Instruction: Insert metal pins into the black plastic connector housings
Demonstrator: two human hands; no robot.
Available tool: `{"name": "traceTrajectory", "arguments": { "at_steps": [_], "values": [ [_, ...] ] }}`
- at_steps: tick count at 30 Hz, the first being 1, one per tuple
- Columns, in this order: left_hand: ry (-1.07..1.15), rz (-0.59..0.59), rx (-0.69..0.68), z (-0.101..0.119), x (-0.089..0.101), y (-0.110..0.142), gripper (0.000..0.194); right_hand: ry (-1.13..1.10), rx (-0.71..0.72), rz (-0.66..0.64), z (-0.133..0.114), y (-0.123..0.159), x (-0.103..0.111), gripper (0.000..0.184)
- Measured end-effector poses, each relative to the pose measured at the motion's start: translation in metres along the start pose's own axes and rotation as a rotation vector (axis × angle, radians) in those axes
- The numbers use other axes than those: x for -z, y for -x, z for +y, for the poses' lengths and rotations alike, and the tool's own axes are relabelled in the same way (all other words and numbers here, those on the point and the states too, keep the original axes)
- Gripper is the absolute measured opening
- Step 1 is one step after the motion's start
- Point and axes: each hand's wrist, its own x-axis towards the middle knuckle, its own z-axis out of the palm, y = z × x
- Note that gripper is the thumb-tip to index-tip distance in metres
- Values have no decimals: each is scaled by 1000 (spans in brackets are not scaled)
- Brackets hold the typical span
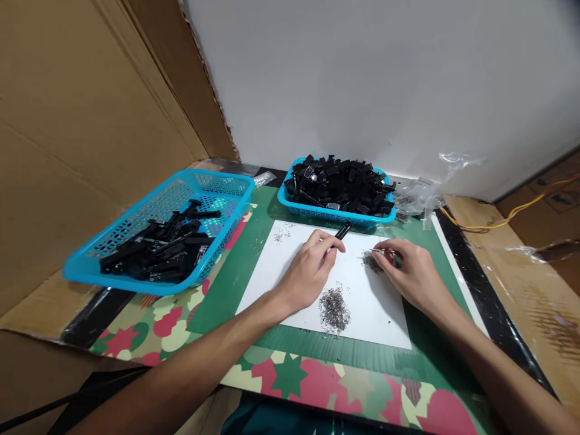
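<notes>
My left hand is closed around a slim black plastic part, whose far end sticks out past the fingers. With fingertips pinched, my right hand holds a thin metal tool that looks like tweezers; most of it is hidden by the fingers. Its tip is over a small pile of tiny metal pieces on the white paper. A larger heap of small wire-like metal pieces lies nearer to me, between the two hands. A few more scattered pieces lie at the paper's far left corner.
At the back stands a blue basket heaped with black plastic parts. A larger blue basket on the left holds long black parts. Clear plastic bags lie back right, near a yellow cable. Under the paper is a green mat.
</notes>
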Motion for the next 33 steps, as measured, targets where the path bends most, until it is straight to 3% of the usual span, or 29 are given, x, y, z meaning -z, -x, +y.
{"name": "traceTrajectory", "arguments": {
  "at_steps": [9, 17, 22, 26, 33],
  "values": [
    [16, -2, -35, 5, 4, 4, 29, 36, -16, -181, -3, -40, -3, 18],
    [-14, -11, -59, 5, 3, 6, 28, -25, 32, -271, 3, -50, -3, 17],
    [-8, -14, -59, 4, 1, 7, 28, -106, 38, -301, 1, -47, 1, 32],
    [48, -19, -32, 8, 2, 6, 25, -363, 9, -270, -3, -36, 6, 42],
    [397, -136, 43, 17, 1, 4, 22, -631, 62, -258, -27, 1, 10, 24]
  ]
}}
